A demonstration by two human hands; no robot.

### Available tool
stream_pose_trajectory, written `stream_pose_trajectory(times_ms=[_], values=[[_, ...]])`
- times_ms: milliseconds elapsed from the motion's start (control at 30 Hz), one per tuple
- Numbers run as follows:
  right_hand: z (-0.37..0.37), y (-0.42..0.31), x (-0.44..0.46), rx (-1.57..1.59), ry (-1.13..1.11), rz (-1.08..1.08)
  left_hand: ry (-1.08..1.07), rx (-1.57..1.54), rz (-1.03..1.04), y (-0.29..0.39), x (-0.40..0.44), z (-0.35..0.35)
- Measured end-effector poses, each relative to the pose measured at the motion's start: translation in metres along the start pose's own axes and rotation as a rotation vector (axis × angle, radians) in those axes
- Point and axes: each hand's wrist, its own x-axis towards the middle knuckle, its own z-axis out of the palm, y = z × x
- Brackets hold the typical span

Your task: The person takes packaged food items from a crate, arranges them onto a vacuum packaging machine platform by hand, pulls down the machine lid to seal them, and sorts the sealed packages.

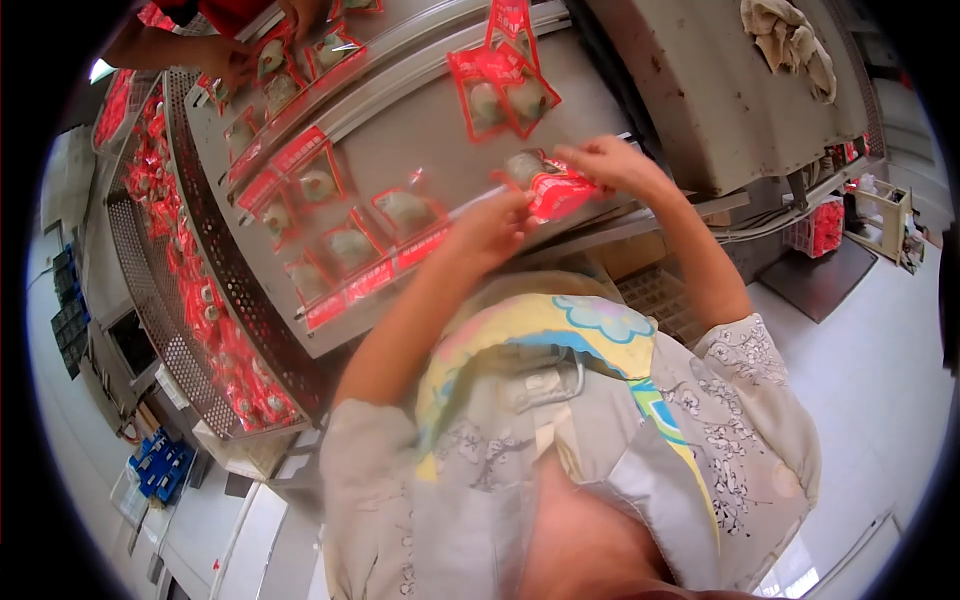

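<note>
Between my hands is a red-and-clear packet (562, 197) with a greyish, rounded piece showing through its clear side. My left hand (492, 232) pinches its near left edge, fingers closed. On the far right edge, my right hand (612, 165) grips the same packet, fingers bent around it. Just beyond them, a few similar packets (500, 95) lie overlapping on the metal worktop (420, 140). To the left, several more packets (350, 243) are laid out in rows, each with a pale greenish piece inside.
A perforated metal basket (200, 260) full of red packets stands on the left. At the top left, another person's hands (235, 62) handle packets. A metal machine housing (740, 90) with a cloth (790, 40) on it rises at right. A red-filled crate (820, 228) stands beyond.
</note>
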Motion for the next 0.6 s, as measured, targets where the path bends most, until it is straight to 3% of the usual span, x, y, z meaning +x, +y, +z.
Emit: stream_pose_trajectory(times_ms=[67,100,333,467,533,567,600], values=[[0.014,-0.001,-0.004,0.01,-0.219,-0.014,0.046,0.073,0.024,-0.002,-0.005,-0.007],[0.019,0.0,-0.004,0.181,-0.289,-0.012,0.026,0.085,0.021,-0.002,-0.007,-0.01],[0.017,-0.01,0.013,0.277,-0.374,-0.107,-0.091,0.132,0.049,0.01,-0.012,-0.031],[0.015,-0.015,0.031,0.529,-0.577,-0.083,-0.032,0.291,0.19,0.023,-0.022,-0.038],[0.022,-0.025,0.033,0.45,-0.491,-0.157,-0.053,0.353,0.277,0.04,-0.042,-0.03],[0.024,-0.028,0.038,0.355,-0.424,-0.231,0.035,0.679,0.356,0.045,-0.038,-0.041],[0.027,-0.031,0.042,0.259,-0.355,-0.304,0.113,0.799,0.453,0.045,-0.029,-0.051]])
